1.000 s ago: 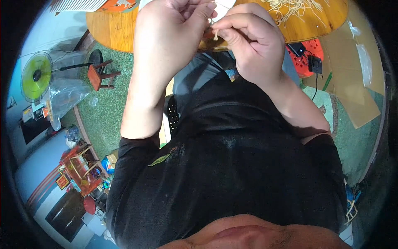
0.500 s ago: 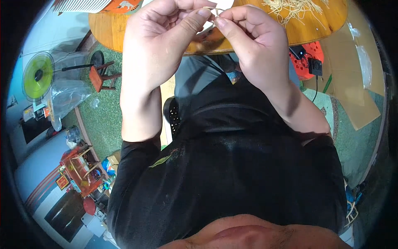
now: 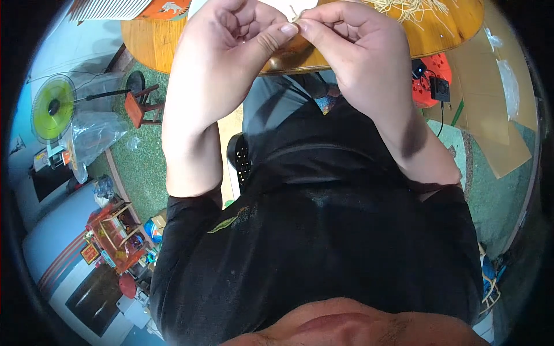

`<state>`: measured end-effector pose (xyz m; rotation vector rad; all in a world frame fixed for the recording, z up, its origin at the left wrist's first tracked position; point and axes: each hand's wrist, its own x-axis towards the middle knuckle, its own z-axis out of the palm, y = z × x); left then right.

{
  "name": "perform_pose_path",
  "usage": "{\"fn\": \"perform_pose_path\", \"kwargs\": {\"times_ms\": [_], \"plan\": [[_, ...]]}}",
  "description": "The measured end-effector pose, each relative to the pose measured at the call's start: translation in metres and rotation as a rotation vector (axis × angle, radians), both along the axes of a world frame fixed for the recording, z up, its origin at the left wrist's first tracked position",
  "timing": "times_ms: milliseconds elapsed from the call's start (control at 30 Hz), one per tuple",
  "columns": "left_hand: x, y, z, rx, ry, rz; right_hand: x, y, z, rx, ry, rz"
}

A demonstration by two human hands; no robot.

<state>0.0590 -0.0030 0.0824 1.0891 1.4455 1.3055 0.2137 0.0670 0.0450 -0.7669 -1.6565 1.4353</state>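
Note:
Above the near edge of the wooden table (image 3: pixel 147 46), my two hands meet tip to tip. My left hand (image 3: pixel 216 63) is closed in a pinch, thumb pressed to the fingers, on a thin beige cord (image 3: pixel 293 10). My right hand (image 3: pixel 366 57) pinches the same cord close beside it, thumb against the forefinger. A short end of the cord sticks up between the fingertips; the rest is hidden by my fingers. Right of my hands, a loose heap of similar beige cords (image 3: pixel 421 10) lies on the tabletop. A white surface (image 3: pixel 280 4) shows behind the fingers.
A green-bladed fan (image 3: pixel 53 108) and a small reddish stool (image 3: pixel 134 108) stand on the left. To the right, a red perforated seat (image 3: pixel 428 98) bears a black device (image 3: pixel 440 89) with a cable, near cardboard sheets (image 3: pixel 490 109). An orange printed item (image 3: pixel 164 10) lies at the table's far left.
My fingertips have come closer together, the right ones shifting slightly left and down. The light loop between them is gone from sight, and a short cord end now points upward.

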Motion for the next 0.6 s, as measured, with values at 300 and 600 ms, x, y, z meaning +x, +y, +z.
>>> {"fn": "perform_pose_path", "kwargs": {"times_ms": [300,600], "plan": [[-0.009,0.003,-0.005,-0.036,0.04,-0.008,0.004,0.004,0.011,0.108,-0.113,-0.011],[-0.001,0.003,0.0,0.008,0.122,-0.005,0.0,0.007,-0.007,-0.622,0.063,0.134]]}}
